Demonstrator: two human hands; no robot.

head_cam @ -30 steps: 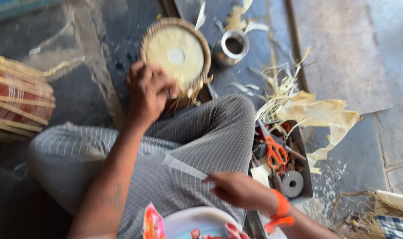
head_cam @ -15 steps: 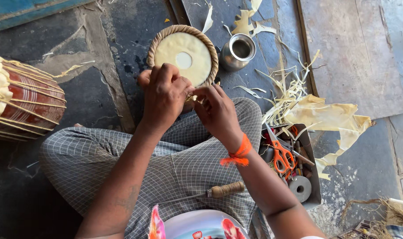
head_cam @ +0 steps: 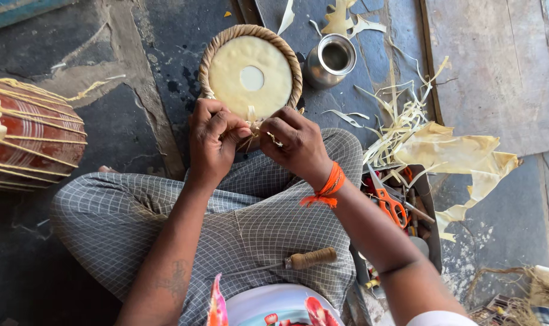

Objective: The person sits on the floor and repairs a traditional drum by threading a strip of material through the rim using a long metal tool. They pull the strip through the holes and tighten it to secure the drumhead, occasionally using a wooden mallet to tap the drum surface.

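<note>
Pale round drumhead with braided rim (head_cam: 251, 75): our right hand (head_cam: 295, 145) has dropped the wooden-handled awl (head_cam: 298, 260); both hands, left hand (head_cam: 213, 140) included, pinch its lacing strip (head_cam: 252, 124).

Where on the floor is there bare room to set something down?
Bare dark floor lies between the red drum and the round drum head, and bare board right of the steel cup. Crowded: shavings and tool tray.

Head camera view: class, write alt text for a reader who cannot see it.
Seen from above, a seated person's left hand and right hand pinch pale strips at the near rim of a round drumhead with a braided edge. An awl lies on the lap; a drum stands left.
</note>
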